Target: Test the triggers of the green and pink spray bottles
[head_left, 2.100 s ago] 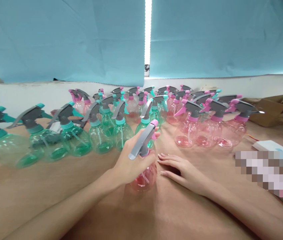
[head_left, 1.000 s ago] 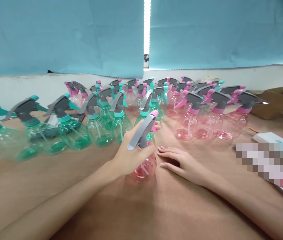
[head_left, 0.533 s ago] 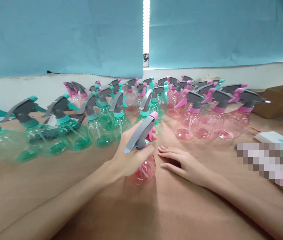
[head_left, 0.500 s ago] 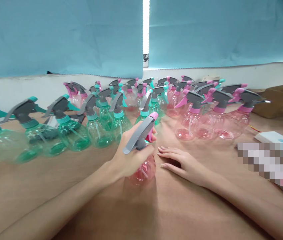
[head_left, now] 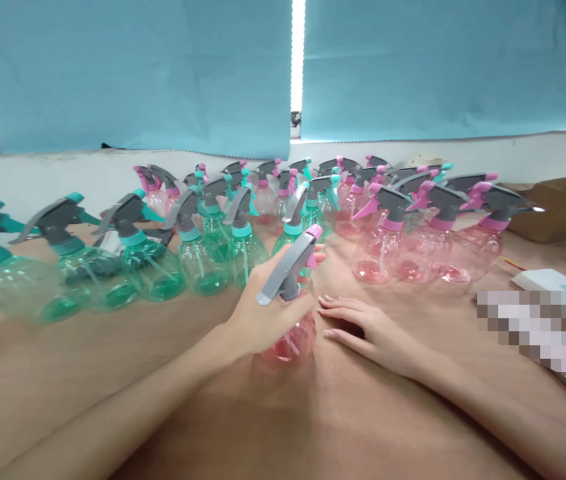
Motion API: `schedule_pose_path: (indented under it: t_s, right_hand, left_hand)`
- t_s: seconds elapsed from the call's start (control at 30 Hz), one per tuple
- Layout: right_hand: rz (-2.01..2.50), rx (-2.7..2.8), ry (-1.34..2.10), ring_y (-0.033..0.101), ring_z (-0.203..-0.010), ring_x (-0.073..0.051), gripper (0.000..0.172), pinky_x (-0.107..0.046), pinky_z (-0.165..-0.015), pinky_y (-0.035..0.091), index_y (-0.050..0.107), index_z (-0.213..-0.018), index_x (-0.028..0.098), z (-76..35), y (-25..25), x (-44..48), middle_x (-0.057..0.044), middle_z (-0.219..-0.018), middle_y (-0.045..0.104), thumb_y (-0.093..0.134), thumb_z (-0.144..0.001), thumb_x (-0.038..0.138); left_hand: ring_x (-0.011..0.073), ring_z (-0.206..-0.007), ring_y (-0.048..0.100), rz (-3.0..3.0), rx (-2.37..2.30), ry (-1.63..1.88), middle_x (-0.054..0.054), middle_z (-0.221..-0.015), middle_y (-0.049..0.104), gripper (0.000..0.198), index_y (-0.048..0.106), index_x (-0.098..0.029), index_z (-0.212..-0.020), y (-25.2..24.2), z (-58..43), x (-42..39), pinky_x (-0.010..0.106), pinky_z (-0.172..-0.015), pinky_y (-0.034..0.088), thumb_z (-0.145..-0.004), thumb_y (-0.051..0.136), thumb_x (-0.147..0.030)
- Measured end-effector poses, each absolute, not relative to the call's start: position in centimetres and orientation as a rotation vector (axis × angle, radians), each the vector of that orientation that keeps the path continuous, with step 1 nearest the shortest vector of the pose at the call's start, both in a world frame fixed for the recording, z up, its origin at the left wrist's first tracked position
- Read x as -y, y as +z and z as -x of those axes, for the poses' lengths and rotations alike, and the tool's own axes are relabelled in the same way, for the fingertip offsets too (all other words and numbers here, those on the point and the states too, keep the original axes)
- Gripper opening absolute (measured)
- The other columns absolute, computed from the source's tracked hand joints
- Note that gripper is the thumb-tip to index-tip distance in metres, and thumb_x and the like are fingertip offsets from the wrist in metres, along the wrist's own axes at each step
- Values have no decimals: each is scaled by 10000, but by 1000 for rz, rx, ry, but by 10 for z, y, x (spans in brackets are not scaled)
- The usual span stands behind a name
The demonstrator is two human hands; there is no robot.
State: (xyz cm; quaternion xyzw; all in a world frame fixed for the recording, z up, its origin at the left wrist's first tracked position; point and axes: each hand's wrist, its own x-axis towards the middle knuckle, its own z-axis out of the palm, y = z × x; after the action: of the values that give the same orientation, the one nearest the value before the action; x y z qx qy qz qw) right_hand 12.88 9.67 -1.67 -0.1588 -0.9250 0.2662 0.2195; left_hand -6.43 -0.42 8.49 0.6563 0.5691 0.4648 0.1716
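Note:
My left hand (head_left: 270, 303) is wrapped around the upper body of a pink spray bottle (head_left: 290, 343), just under its grey sprayer head. The bottle stands near the middle of the wooden table (head_left: 203, 413), its pink nozzle pointing away from me. Fingers on the bottle's far side are mostly hidden. Just right of the bottle, my right hand (head_left: 365, 327) rests on the tabletop with fingers stretched out and nothing in it. Behind my left hand stand green spray bottles (head_left: 205, 267) with grey and turquoise heads. Pink-topped spray bottles (head_left: 377, 253) are grouped beyond my right hand.
Several more spray bottles crowd the back of the table. A brown cardboard box (head_left: 547, 210) sits at the back right, with a small white box (head_left: 547, 280) in front. A blurred-out flat item (head_left: 537, 333) lies at the right edge. Blue blinds (head_left: 137, 73) hang behind.
The whole view has shifted slightly, so everything appears a little further right. My left hand keeps its hold on the pink spray bottle, and my right hand stays flat on the table.

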Motion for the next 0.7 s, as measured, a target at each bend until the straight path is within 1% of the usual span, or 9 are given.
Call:
schedule_pose_path:
  t_s: [0.13,0.23,0.33,0.47,0.6,0.7]
  right_hand:
    - [450,2556,736,519,-1282,-274,370,-478,-1073,431,624,-1263,234,-129,-17,-96,-88,-1316,624,567,-933,391]
    - [449,2549,737,521,-1280,-276,377,-480,-1067,436,620,-1270,232,-129,-18,-96,-92,-1314,625,561,-936,395]
    - [456,2554,729,521,-1280,-277,384,-480,-1068,436,618,-1275,230,-129,-18,-95,-93,-1317,623,560,-935,397]
    - [463,2565,711,516,-1285,-279,391,-483,-1071,433,619,-1275,232,-129,-18,-96,-90,-1326,617,566,-931,409]
    - [472,2562,706,523,-1278,-279,392,-482,-1067,440,623,-1271,229,-129,-18,-95,-92,-1319,622,561,-932,415]
    - [467,2552,709,523,-1278,-280,387,-483,-1065,441,625,-1269,236,-129,-19,-95,-90,-1318,623,564,-931,413]
  left_hand:
    - [117,-591,487,-1874,-1595,1323,-39,-728,557,544,565,-237,-1245,83,64,5,263,-639,500,-722,521,-93]
    - [113,-634,526,-1868,-1571,1354,-21,-841,596,538,554,-250,-1249,80,64,5,252,-641,501,-733,527,-104]
    - [131,-723,595,-1850,-1582,1378,10,-957,612,531,566,-241,-1231,78,63,5,247,-634,507,-722,523,-99]
    - [134,-745,619,-1861,-1575,1398,17,-1023,635,530,572,-242,-1216,78,63,4,244,-630,511,-712,527,-83]
    - [128,-742,618,-1890,-1553,1387,17,-1064,641,502,567,-234,-1193,76,64,2,261,-672,522,-717,529,-78]
    - [138,-758,626,-1900,-1560,1366,22,-1052,639,503,552,-224,-1197,76,65,2,275,-690,525,-717,519,-76]
